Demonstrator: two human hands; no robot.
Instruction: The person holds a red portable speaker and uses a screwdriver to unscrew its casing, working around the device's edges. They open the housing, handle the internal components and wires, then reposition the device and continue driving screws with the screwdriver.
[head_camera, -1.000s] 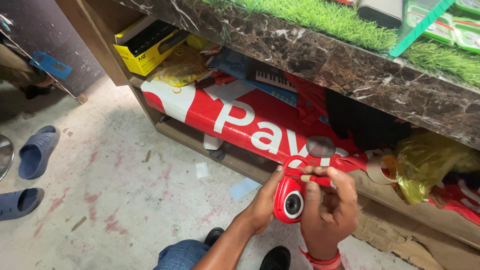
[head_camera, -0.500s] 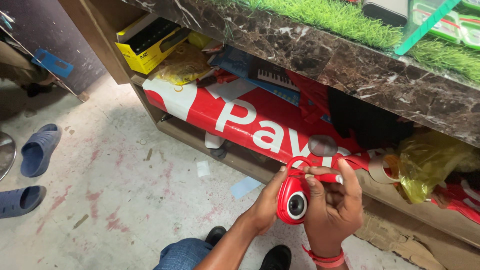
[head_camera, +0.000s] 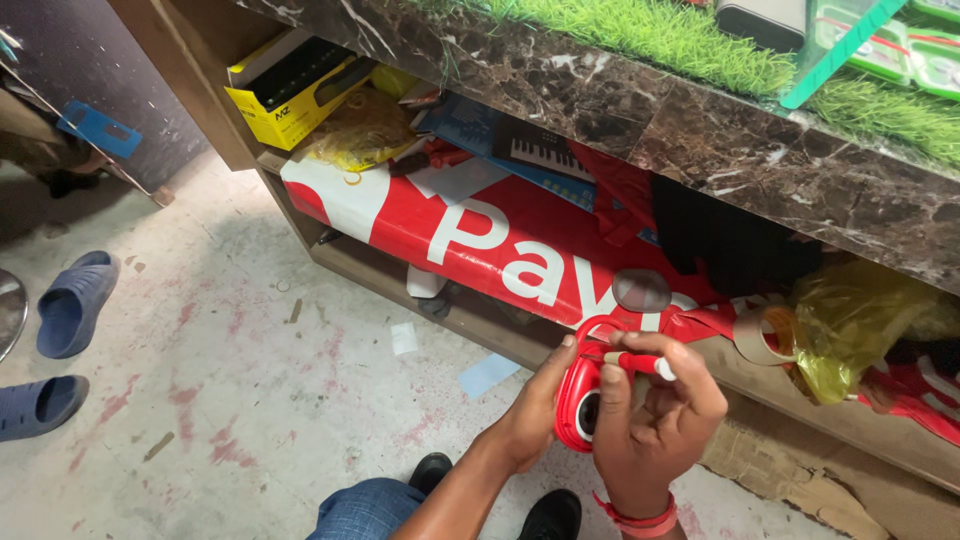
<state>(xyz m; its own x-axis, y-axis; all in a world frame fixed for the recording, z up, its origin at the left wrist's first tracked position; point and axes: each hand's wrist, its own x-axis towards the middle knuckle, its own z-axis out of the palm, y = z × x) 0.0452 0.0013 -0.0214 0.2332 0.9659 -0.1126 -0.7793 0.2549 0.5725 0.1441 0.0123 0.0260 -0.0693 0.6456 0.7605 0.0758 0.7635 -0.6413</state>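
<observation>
My left hand (head_camera: 530, 420) wraps the left side of a small red toy camera (head_camera: 580, 400), thumb up against its top edge, fingers closed around the body; the round lens faces down toward the floor. My right hand (head_camera: 655, 425) sits just beside it on the right, fingers curled shut on a thin red-and-white stick-like piece (head_camera: 640, 362) that lies across the top of the toy camera, touching it. The two hands are close together, nearly touching, both clamped. A red band circles my right wrist. The toy camera is held in the air in front of the lower shelf (head_camera: 420, 280) of a wooden unit, above the stained concrete floor (head_camera: 230, 400). Behind it on that shelf lies a long red-and-white rolled banner (head_camera: 480, 235), with a small round mirror-like disc (head_camera: 641, 290) resting on it directly above my hands. Further along the shelf: a yellow box (head_camera: 290, 95) at the left end, a crumpled yellow bag (head_camera: 360, 135) beside it, a toy keyboard box (head_camera: 530, 150) behind the banner, a roll of brown tape (head_camera: 755, 335) and another yellow bag (head_camera: 855, 320) to the right. The table (head_camera: 640, 110) above has a dark marble edge with green artificial turf (head_camera: 680, 35) on top. Two blue slippers (head_camera: 70, 300) lie on the floor at far left. My black shoes (head_camera: 550, 515) show at the bottom.
</observation>
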